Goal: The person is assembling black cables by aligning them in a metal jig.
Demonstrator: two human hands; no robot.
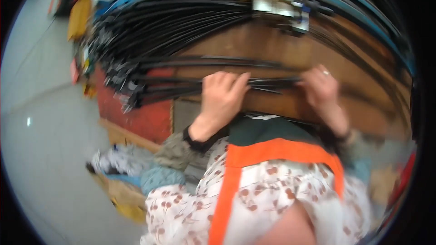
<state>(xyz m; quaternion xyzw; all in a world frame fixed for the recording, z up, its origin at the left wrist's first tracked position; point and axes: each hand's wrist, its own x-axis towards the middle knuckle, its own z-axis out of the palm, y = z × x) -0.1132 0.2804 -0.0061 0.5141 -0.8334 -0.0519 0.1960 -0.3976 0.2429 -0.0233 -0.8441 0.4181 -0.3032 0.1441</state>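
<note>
Slim black flexible cables (pixel 271 82), brown desk's (pixel 268 41) near edge: your left hand (pixel 221 97) grips; your blurred right hand (pixel 323 88), closure unclear. Seemingly straightening; next wants even tension.

Brown desk (pixel 268 43), a reddish panel (pixel 131 109) at its left end. Thick sheaf of long black cables (pixel 181 20) lay across the far left part, ends bunched leftward. Silvery metal device (pixel 272 7) sat toward the far side. Thin dark strands (pixel 359 52) curved over the right part. Finer detail was blurred.
</note>
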